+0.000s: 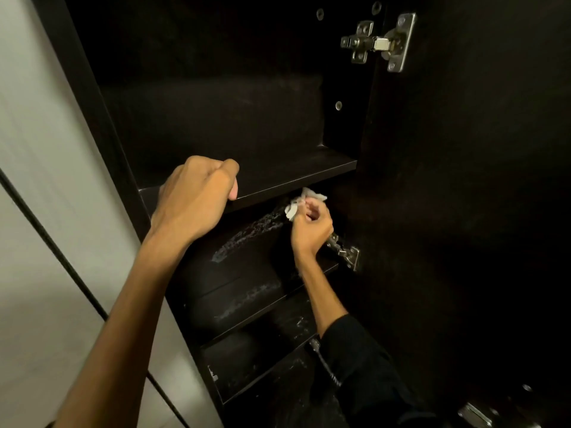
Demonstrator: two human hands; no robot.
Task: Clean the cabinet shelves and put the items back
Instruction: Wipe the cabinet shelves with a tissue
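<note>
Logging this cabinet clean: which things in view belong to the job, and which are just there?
Job: wipe in right hand; left hand gripping upper shelf; smeared shelf.
Just there: top hinge, lower hinge, wall.

Bare upper shelf [247, 168]; hinge [346, 251] beside lower

matt dark shelf [278, 177], shiny metal hinge [380, 41]

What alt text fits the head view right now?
The right hand presses a crumpled white tissue inside a dark cabinet, under the shelf whose front edge the left hand grips. Wet streaks mark the lower shelves; no items are visible.
</note>
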